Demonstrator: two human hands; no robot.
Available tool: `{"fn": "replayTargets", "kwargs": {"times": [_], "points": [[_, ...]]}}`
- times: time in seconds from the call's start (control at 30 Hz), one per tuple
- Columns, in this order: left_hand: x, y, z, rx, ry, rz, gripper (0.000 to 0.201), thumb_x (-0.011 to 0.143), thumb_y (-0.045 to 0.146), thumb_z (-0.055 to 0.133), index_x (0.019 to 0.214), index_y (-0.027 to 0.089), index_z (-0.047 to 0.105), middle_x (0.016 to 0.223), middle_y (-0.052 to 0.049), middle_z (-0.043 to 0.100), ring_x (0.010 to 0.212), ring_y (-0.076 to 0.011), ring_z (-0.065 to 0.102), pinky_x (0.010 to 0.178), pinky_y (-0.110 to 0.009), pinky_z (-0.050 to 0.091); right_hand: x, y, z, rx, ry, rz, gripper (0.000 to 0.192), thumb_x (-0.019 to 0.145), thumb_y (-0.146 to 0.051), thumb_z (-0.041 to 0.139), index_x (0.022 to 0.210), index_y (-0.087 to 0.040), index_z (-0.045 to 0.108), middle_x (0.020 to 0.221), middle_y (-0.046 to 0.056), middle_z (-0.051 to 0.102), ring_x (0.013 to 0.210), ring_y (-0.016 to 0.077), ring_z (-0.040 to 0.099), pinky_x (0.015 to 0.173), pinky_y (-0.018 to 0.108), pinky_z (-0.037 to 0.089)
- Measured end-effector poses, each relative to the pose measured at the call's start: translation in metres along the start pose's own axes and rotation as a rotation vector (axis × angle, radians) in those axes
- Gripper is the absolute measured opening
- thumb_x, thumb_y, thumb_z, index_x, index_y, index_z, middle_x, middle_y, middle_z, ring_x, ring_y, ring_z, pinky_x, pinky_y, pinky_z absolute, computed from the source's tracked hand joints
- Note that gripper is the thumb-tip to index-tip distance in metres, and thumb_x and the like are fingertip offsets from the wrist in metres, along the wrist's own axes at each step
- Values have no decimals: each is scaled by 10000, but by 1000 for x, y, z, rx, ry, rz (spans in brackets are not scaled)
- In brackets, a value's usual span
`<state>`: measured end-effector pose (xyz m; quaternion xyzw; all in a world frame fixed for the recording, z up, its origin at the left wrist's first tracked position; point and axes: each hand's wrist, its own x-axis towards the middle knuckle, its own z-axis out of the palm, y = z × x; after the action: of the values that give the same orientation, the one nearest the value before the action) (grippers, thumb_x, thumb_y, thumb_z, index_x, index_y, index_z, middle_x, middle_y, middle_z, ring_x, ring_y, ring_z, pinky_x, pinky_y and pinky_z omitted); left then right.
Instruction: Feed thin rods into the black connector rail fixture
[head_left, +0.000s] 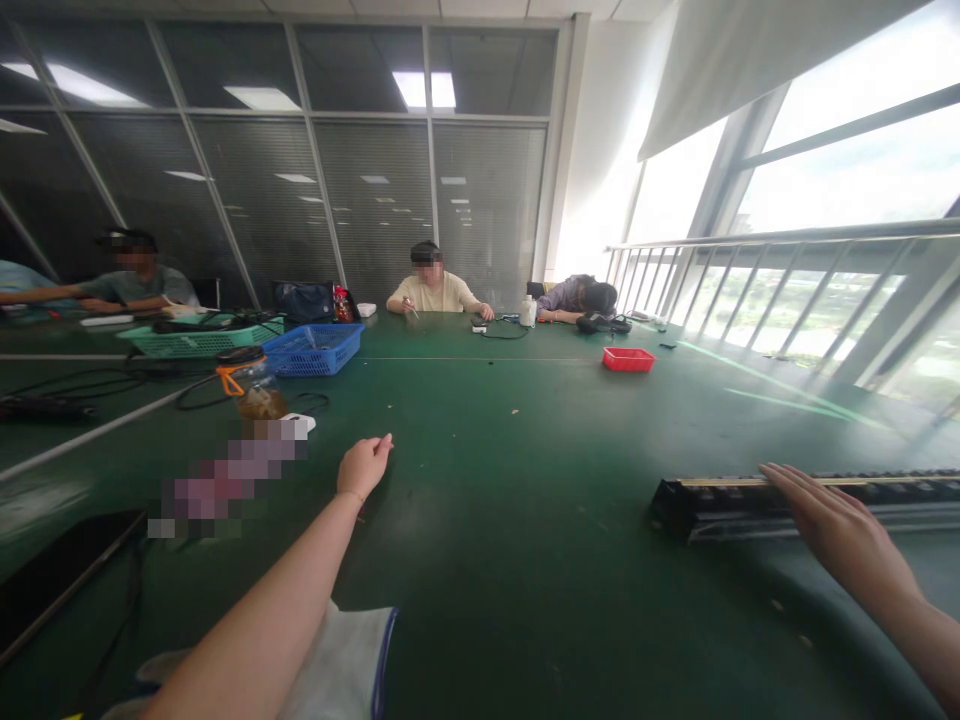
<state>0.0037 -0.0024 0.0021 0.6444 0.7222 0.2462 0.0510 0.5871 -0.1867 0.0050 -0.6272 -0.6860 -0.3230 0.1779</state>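
Observation:
A long black plastic unit (731, 515) with a thin gold-coloured strip along its top lies on the green table at the right. My right hand (836, 515) is at its upper side with fingers stretched out and side by side; whether they touch it I cannot tell. Over the middle of the table, left of the unit and apart from it, my left hand (364, 466) has its fingers curled closed. Anything inside those fingers is hidden. A pale cloth (345, 660) with a blue edge lies under my left forearm.
Left of my left hand are a blurred-out item (232, 480), a jar with an orange strap (259, 390) and a dark flat device (67, 570). Farther back stand a blue basket (319, 350), a green basket (199, 340) and a red tray (628, 360). Several people sit across the table.

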Motion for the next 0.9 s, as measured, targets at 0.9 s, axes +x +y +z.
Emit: {"fn": "replayTargets", "kwargs": {"times": [0.9], "points": [[-1, 1, -2, -4, -11, -11, 450, 825, 458, 293, 854, 225, 678, 953, -63, 649, 829, -215, 587, 615, -264, 409, -14, -13, -25, -210, 8, 204, 534, 826, -430, 229, 1323, -244, 292, 1208, 98, 509, 1064, 260, 496, 852, 417, 381]]}}
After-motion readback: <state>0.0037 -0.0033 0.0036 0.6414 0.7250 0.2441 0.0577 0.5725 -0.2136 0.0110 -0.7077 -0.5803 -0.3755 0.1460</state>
